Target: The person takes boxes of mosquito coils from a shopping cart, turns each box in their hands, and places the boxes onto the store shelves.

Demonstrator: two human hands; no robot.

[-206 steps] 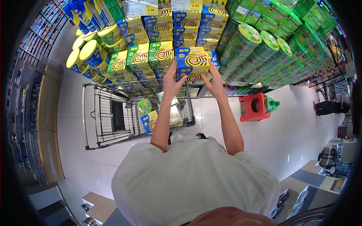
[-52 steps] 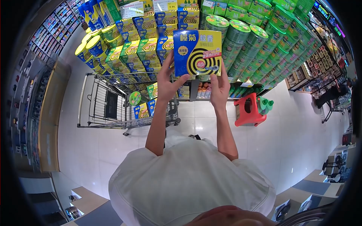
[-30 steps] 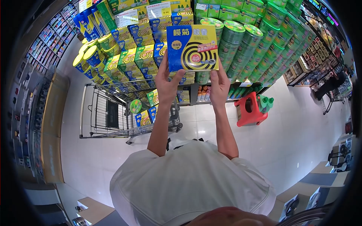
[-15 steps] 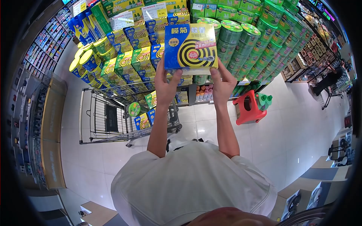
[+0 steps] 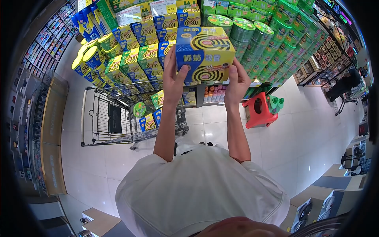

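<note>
Between my two hands is a blue and yellow mosquito coil box [image 5: 205,55] with black spiral prints, raised in front of the stacked display. My left hand [image 5: 173,81] grips its left side, the thumb on the front face. On the right side my right hand [image 5: 238,83] is closed on it in the same way. The box's top and front face both show. Behind it stand piled boxes of similar print [image 5: 139,59] and columns of green round tubs [image 5: 252,39].
A metal shopping cart [image 5: 96,136] at the left holds several boxes and a green round tub [image 5: 139,109]. On the floor at the right is a red stool [image 5: 258,112] beside green bottles [image 5: 275,103]. Farther right, a person in dark clothes [image 5: 344,85] stands near another cart.
The mosquito coil box has been tilted, so its top and another printed face now show together. Both hands still hold it, shifted slightly right.
</note>
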